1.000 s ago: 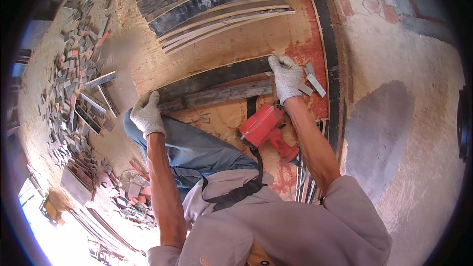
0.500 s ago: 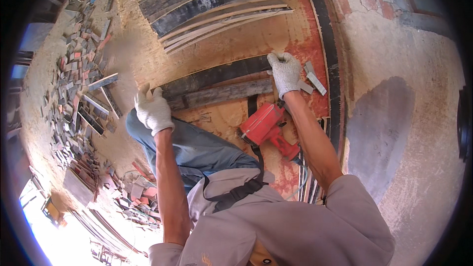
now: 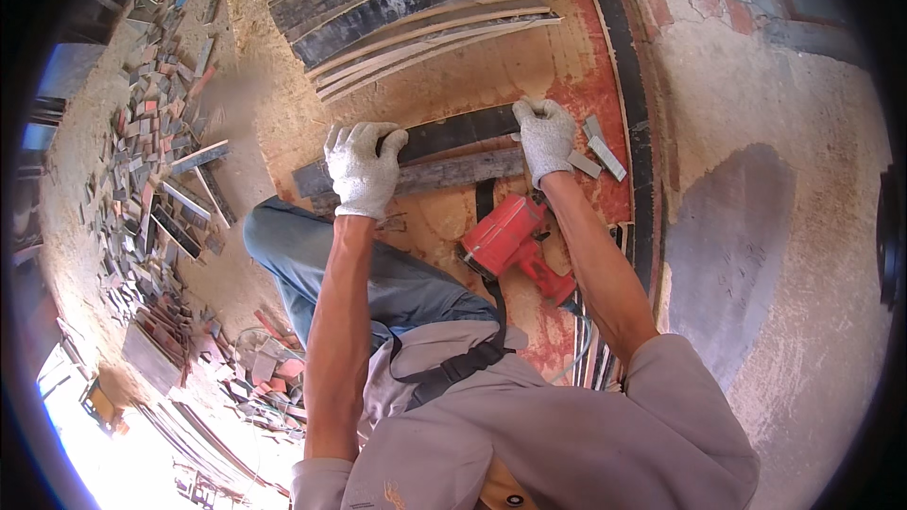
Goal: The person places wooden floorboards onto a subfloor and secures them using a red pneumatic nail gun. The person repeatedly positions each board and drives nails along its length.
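Both my hands wear white knitted work gloves. My right hand [image 3: 546, 140] is closed on the right end of a dark-faced wooden strip [image 3: 458, 135]. Farther left along the same strip, my left hand [image 3: 366, 168] has its fingers curled over it, the thumb toward the right. A second, greyer strip [image 3: 463, 172] lies along the near side of the first; my left glove hides part of both. Just below my right hand, a red nail gun [image 3: 507, 234] rests on its side with its handle toward me. Small offcuts [image 3: 605, 156] lie right of my right glove.
Several dark planks [image 3: 425, 0] lie side by side on the reddish board beyond my hands. A long black strip [image 3: 641, 142] edges that board on the right. Wood scraps [image 3: 156, 161] are heaped across the floor at left. A thin hose [image 3: 588, 335] runs from the nail gun.
My left hand has moved right from the strip's left end to farther along it, uncovering that end. The right hand stays at the right end, and the nail gun has hardly shifted.
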A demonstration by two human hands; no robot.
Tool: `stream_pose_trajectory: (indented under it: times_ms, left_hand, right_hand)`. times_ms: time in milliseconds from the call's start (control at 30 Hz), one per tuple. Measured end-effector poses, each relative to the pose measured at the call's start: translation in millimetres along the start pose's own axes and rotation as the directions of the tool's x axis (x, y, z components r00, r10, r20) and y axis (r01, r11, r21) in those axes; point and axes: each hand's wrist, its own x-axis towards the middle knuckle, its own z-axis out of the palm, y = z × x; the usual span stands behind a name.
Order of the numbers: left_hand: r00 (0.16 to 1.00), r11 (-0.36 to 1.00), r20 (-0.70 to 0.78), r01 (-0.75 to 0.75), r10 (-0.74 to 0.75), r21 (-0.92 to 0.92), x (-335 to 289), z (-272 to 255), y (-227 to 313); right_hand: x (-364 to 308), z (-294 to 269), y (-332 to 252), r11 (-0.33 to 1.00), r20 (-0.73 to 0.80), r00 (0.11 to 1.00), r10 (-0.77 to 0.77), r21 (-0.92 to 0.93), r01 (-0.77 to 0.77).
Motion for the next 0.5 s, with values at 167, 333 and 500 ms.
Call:
stream_pose_trajectory:
  times_ms: [167,333,500]
  left_hand:
    - [0.978,0.977,0.108,-0.191,0.18,0.1,2.1,-13.1,5.5]
    - [0.969,0.969,0.126,-0.227,0.214,0.098,3.3,-13.2,0.1]
    - [0.978,0.978,0.118,-0.184,0.172,0.102,2.5,-13.8,0.4]
  right_hand:
    - [3.6,-3.0,2.7,0.995,0.016,1.0,-0.026,-0.099,0.028]
    - [-0.6,-0.6,-2.1,0.998,0.018,1.0,0.012,-0.057,-0.011]
    - [5.7,0.2,15.1,0.987,0.009,0.994,-0.113,-0.116,0.113]
